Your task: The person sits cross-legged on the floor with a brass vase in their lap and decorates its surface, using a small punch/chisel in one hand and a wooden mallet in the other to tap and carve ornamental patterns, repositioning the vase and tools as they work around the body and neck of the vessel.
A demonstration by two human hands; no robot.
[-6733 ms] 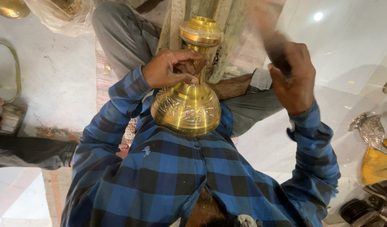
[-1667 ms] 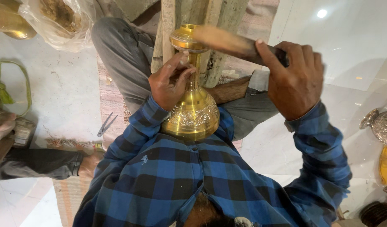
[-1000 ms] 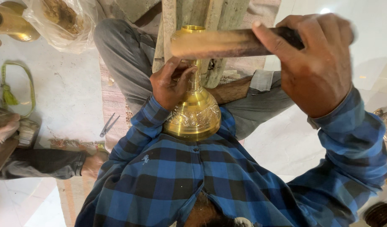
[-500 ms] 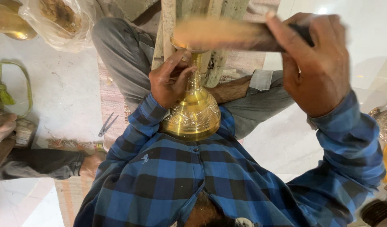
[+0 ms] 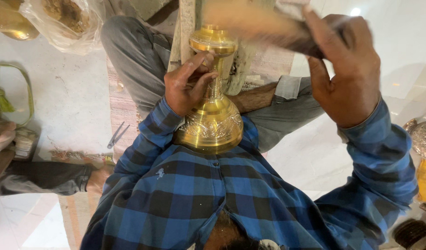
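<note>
A shiny brass vessel (image 5: 214,121) with an embossed round body, thin neck and flared top rests against my blue checked shirt, its top pointing away from me. My left hand (image 5: 185,84) is wrapped around the vessel's neck. My right hand (image 5: 343,65) is raised to the right of the vessel's top and grips a wooden mallet (image 5: 264,25), blurred by motion, its head just above and beside the brass top.
A wooden post (image 5: 187,28) stands between my grey-trousered legs. A clear bag of brown material (image 5: 64,21) and another brass piece (image 5: 9,23) lie top left. Small metal pliers (image 5: 115,135) lie on the floor at left. Silver and yellow items (image 5: 423,153) sit at right.
My right hand swung the mallet down near the vessel's top, lifted it, and now holds it blurred beside the top. My left hand stays on the neck.
</note>
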